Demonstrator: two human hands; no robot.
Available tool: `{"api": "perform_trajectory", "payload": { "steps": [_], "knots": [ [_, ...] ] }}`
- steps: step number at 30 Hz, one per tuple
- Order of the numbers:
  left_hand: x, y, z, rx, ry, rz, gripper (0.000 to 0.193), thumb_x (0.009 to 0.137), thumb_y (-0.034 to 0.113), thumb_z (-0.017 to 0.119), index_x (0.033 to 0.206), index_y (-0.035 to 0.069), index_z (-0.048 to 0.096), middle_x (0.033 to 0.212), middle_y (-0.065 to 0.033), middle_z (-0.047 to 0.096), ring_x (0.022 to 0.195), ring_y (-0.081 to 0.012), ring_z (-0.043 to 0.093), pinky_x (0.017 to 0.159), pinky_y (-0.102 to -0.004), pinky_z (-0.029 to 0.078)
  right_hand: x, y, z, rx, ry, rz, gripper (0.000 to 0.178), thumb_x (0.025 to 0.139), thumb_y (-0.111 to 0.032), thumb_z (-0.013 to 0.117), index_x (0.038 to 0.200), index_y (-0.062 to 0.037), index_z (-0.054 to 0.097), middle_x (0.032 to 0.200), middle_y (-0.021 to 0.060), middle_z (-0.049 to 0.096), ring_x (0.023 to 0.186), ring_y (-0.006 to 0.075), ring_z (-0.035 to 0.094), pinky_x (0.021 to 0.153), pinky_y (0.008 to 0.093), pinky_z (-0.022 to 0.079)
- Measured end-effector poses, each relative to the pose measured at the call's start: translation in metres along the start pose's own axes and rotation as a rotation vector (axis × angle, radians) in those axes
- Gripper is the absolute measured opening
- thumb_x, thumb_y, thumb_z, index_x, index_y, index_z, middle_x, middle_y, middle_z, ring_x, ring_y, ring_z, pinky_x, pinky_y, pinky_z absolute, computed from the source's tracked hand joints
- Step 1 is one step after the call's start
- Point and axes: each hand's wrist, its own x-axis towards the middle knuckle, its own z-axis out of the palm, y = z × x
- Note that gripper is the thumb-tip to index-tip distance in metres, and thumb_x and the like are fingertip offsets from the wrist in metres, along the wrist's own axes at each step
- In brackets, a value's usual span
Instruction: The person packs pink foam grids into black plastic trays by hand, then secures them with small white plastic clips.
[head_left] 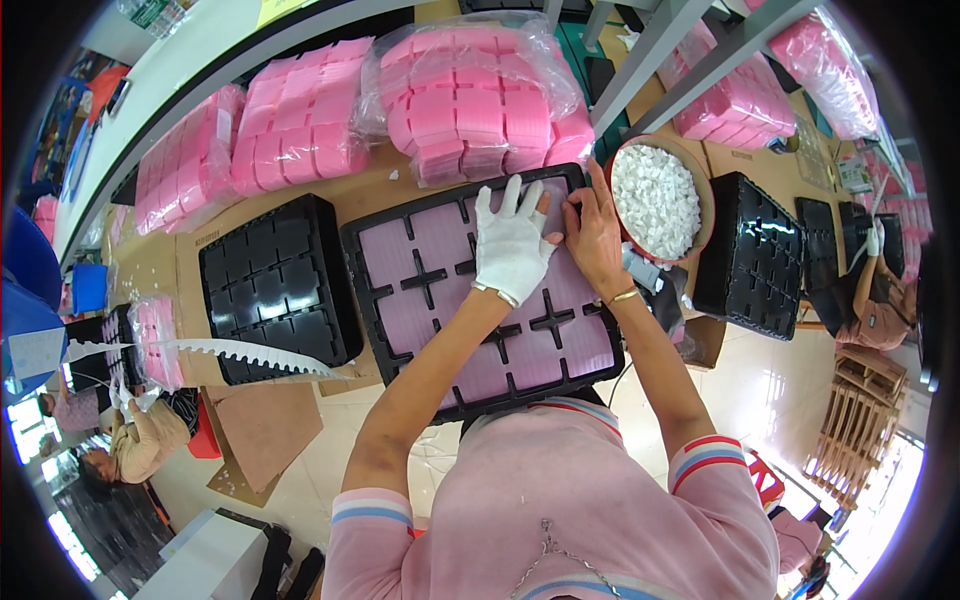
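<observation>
A black tray (390, 372) with a grid of compartments lies in front of me, filled with pinkish-purple foam sheets (465, 345). My left hand (512, 245), in a white glove with thumb and index fingertips bare, rests flat on the foam near the tray's far side, fingers spread. My bare right hand (594, 235) is at the tray's far right corner. Its thumb and a finger come together while the other fingers stretch away from me. Whatever lies between them, if anything, is too small to make out. Beside this hand stands a round bowl (708, 222) of small white pieces (655, 200).
Stacks of pink foam blocks (470, 95), some in clear plastic, line the far side. Black trays stand to the left (275, 285) and right (748, 255). Grey metal bars (655, 65) cross above at the far right. Other people (150, 440) work at both sides.
</observation>
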Motion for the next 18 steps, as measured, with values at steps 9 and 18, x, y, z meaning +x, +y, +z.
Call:
{"api": "perform_trajectory", "payload": {
  "steps": [9,18],
  "knots": [
    [0.002,0.001,0.002,-0.062,-0.029,-0.034,0.060,0.099,0.039,0.054,0.151,0.010,0.049,0.158,-0.0085,0.046,0.149,-0.0308,0.034,0.119,-0.0617,0.018,-0.004,-0.011,-0.002,-0.269,-0.001,-0.220,0.045,0.093,-0.008,0.060,0.138,-0.0090,0.059,0.163,0.0116,0.037,0.149,0.0340,0.038,0.118,0.0549,0.034],
    [-0.069,-0.064,-0.021,0.138,0.124,-0.278,0.068,0.095,0.044,0.059,0.148,0.002,0.050,0.159,-0.0171,0.044,0.150,-0.0331,0.036,0.121,-0.0571,0.016,-0.012,-0.007,-0.010,-0.302,-0.063,-0.291,0.045,0.106,-0.021,0.048,0.148,-0.0077,0.052,0.160,0.0068,0.044,0.152,0.0274,0.033,0.124,0.0522,0.021]
  ]
}}
